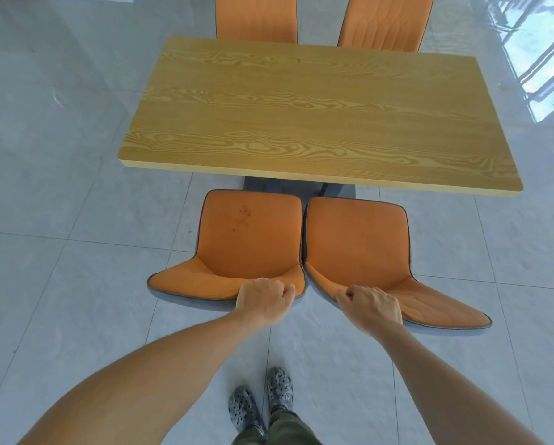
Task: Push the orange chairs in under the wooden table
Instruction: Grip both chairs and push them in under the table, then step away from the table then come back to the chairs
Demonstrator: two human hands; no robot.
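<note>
Two orange chairs stand side by side on the near side of the wooden table (320, 117), their seats just short of its front edge. My left hand (264, 300) grips the top edge of the left chair's (250, 239) backrest. My right hand (372, 306) grips the top edge of the right chair's (357, 242) backrest. Both seats are fully visible from above; the left seat carries a few dark stains. The chair legs are hidden beneath the seats.
Two more orange chairs stand at the table's far side, one on the left (256, 17) and one on the right (384, 22), seats hidden by the tabletop. Grey glossy floor tiles (76, 220) surround everything. My feet in grey patterned shoes (262, 406) stand behind the chairs.
</note>
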